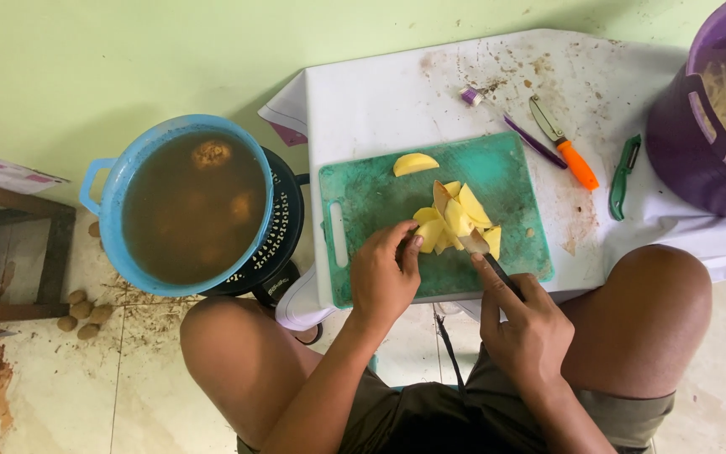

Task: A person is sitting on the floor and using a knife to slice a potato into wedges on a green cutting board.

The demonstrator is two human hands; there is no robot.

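Potato pieces [455,220] lie heaped on the green board [506,181], which sits on the white table [380,101] between the purple bucket [691,160] and the blue tub [182,202]. Right hand [524,324] grips a knife [481,252], blade in the pile; left hand [384,273] rests fingertips on a piece. One slice [414,163] lies apart.

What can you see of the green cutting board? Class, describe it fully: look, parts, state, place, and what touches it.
The green cutting board is a rectangular slab, plastic by its look, scuffed pale with wear. A slot handle is cut near its left edge. It lies flat on a stained white table. Yellow potato pieces are piled on it, with one slice apart near the top edge. The left hand steadies the pile; the right hand holds a knife in the pieces.
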